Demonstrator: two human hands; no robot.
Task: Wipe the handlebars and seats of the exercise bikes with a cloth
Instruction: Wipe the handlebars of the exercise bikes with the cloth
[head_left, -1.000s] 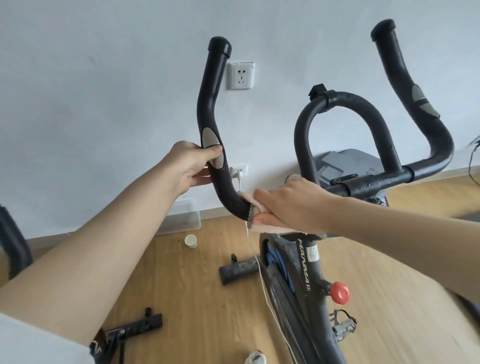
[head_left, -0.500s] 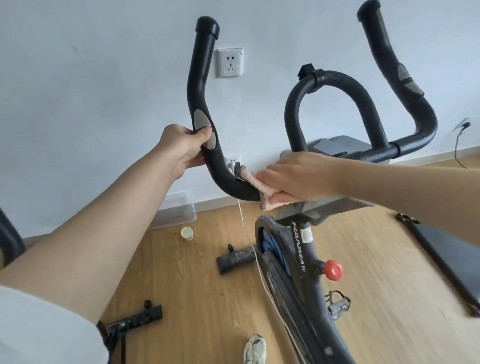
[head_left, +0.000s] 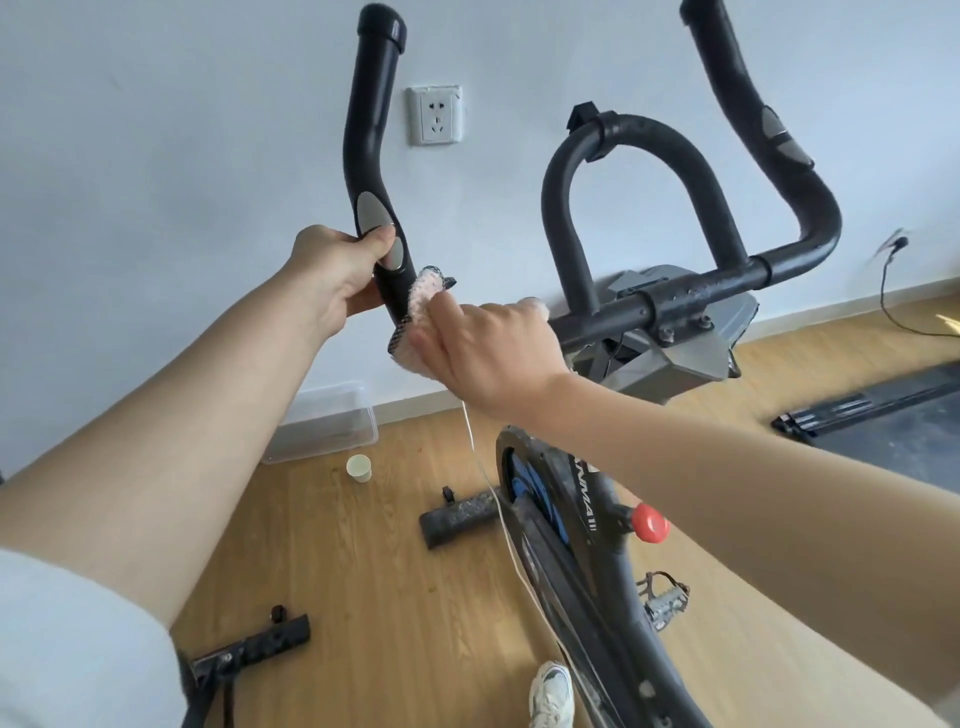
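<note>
Pink cloth (head_left: 422, 304) lies against the lower bend of the black handlebar (head_left: 370, 130) on the left, and the right hand (head_left: 491, 353) holds it there with curled fingers. The left hand (head_left: 337, 275) grips the same bar just above the cloth, its thumb touching a silver plate (head_left: 370, 210).

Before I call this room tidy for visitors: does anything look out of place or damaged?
A paper cup stands loose on the floor near a clear plastic box by the wall. The wall socket sits slightly crooked, its edges ragged. Coating on the handlebar crossbar looks pitted and worn.
</note>
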